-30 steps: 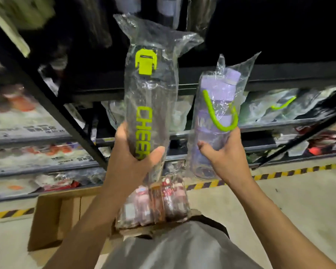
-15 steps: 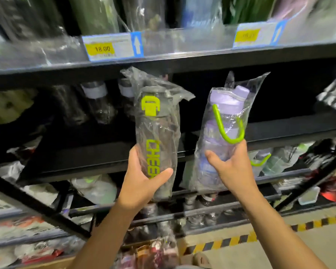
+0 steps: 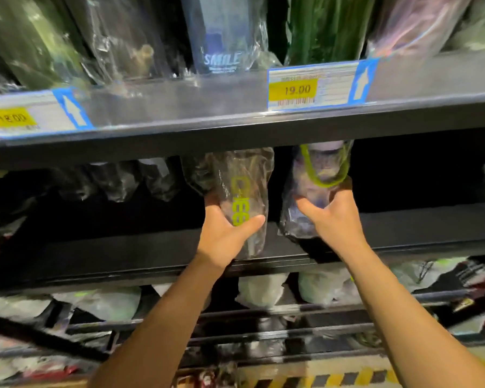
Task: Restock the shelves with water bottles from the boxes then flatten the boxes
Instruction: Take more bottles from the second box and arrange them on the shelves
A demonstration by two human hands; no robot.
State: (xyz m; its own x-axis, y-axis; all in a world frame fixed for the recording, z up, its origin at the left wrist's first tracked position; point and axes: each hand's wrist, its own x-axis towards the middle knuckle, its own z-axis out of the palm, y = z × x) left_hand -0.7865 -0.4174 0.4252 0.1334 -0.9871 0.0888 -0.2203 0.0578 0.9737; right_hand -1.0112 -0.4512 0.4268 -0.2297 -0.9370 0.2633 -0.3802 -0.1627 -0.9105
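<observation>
Overhead, price-tag shelf edge (image 3: pixel 235 119) hiding tops of two held bottles (image 3: pixel 235 191)

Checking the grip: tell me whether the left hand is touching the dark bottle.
Touching. The head view shows the left hand wrapped around the bagged dark bottle, thumb pressed across its front.

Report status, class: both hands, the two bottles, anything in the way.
Left hand gripping dark wrapped bottle. Right hand gripping purple bottle. Both going onto dark shelf. Upper shelf edge hides bottle tops.
</observation>
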